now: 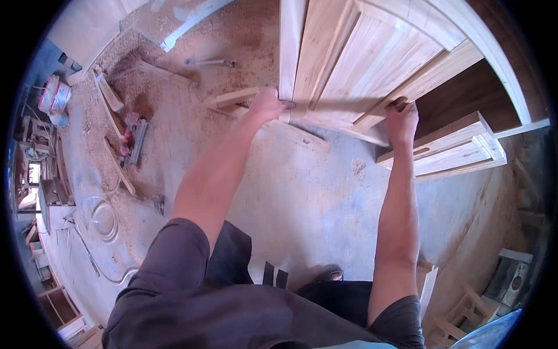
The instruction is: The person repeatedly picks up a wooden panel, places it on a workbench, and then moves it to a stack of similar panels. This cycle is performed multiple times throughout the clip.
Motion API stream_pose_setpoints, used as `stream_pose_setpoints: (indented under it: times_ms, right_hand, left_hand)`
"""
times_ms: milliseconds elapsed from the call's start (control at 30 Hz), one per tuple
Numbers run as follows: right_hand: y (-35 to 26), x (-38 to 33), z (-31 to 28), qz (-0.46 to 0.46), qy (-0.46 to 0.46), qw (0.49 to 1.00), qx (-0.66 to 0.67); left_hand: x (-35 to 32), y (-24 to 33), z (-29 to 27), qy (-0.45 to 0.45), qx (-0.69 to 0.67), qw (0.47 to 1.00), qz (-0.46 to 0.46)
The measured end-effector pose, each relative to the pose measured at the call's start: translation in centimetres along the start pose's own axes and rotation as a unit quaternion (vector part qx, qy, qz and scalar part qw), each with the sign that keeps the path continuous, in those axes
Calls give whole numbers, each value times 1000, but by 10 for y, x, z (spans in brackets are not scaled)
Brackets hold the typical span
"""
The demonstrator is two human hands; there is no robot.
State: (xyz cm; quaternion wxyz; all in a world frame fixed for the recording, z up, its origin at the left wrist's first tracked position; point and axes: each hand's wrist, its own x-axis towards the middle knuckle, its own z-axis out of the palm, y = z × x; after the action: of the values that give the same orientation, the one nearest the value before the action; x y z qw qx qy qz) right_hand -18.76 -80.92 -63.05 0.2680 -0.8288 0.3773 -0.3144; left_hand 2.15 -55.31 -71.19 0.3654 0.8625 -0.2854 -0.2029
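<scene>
Sandal (329, 274) on the dusty concrete floor (302, 198) down by my feet. Left hand (266, 105) is clenched on the bottom edge of the wooden door panel (360, 64), right hand (402, 119) fingers wrapped around its lower rail. Sawdust past it.

Far to your upper left, at the edge of the sawdust-strewn floor, lies a sack (54, 93): white with red print, crumpled, roughly rectangular, lying flat; the print is too small to make out. A pale rounded thing sits just below it, kind unclear. At your lower right, near the rim, stands a grey box (512, 281) with a dark front face bearing a round pale mark. No signs or lit screens show elsewhere.
</scene>
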Motion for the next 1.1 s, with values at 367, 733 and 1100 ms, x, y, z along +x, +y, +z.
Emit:
stream_pose_setpoints:
  times_ms: [367, 733, 1100]
  right_hand:
    - [-3, 3, 2, 31, -1, 999, 14]
    - [-11, 1, -4, 38, -39, 997, 46]
    - [13, 20, 6, 26, -66, 997, -2]
  left_hand:
    - [-27, 122, -111, 73, -173, 974, 126]
    - [-36, 134, -110, 104, -208, 964, 131]
    - [-26, 117, -108, 122, -153, 973, 122]
